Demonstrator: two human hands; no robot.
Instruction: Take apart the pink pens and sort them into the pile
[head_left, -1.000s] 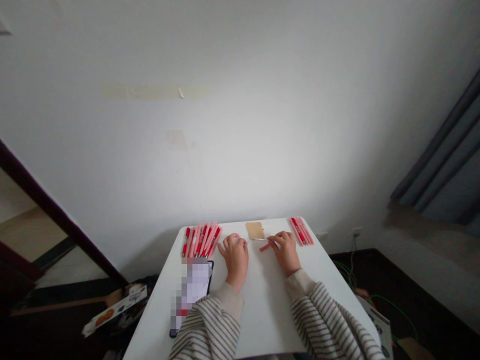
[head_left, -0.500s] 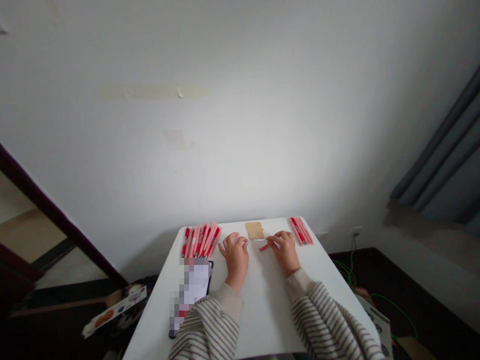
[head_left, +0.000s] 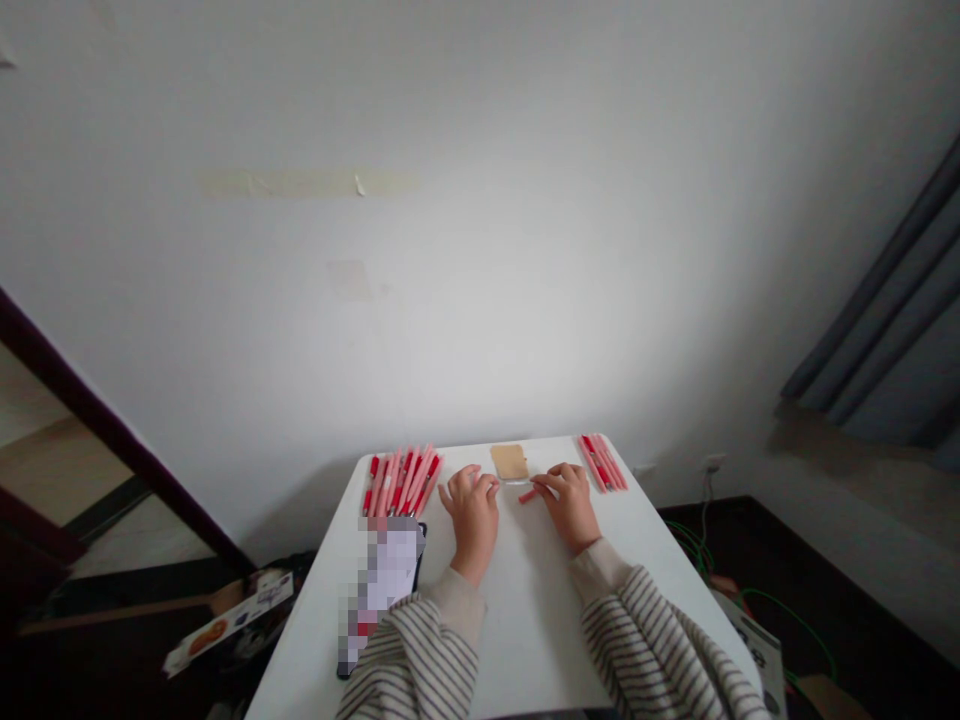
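Note:
A thin whitish stick (head_left: pixel 514 482) spans the gap between my two hands, just in front of a tan square pad (head_left: pixel 510 461). My left hand (head_left: pixel 472 515) pinches its left end between thumb and fingers. At the other end, the fingertips of my right hand (head_left: pixel 568 505) are closed on it. Its exact kind is too small to make out. Under the right fingers lies a short pink piece (head_left: pixel 528 495), partly covered by the hand. To the left is a pile of pink and red pens (head_left: pixel 402 482); a smaller row of pens (head_left: pixel 602 462) lies to the right.
A dark-edged flat object (head_left: pixel 394 570), its face pixelated, lies beside my left forearm on the white table (head_left: pixel 536 640). The wall (head_left: pixel 480 300) stands right behind the table. Green cables (head_left: pixel 694 545) run along the floor at right.
My hands have shifted very slightly, and the whitish stick shows a little more clearly between them. The pens and pad have stayed in place.

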